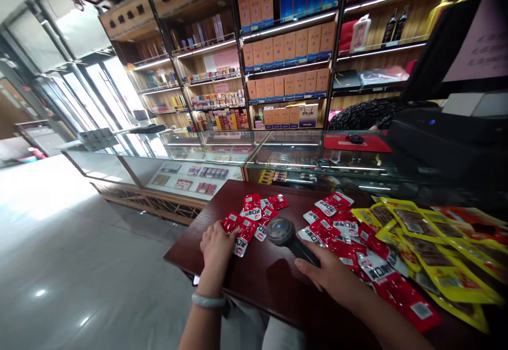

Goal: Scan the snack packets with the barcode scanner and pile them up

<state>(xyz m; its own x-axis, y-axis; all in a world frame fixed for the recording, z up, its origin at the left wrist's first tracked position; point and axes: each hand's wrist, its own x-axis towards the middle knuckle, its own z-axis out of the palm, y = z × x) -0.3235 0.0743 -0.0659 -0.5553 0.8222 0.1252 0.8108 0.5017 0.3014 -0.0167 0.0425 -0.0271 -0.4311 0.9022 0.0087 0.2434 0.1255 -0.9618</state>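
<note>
My left hand (216,247) rests on the dark wooden table (257,281), its fingers closed on a small red snack packet (243,233) at the edge of a little cluster of red packets (257,210). My right hand (329,273) grips the handle of a black barcode scanner (282,232), whose head with a blue light points at that cluster. To the right of the scanner lies a bigger pile of red packets (341,228). A pale bangle (207,301) circles my left wrist.
Several yellow snack packets (436,244) cover the table's right side. Behind stand a glass display counter (222,154), a black register and screen (444,133), and lit shelves of boxes and bottles (289,54). A person's dark hair (369,114) shows behind the counter. Shiny floor lies left.
</note>
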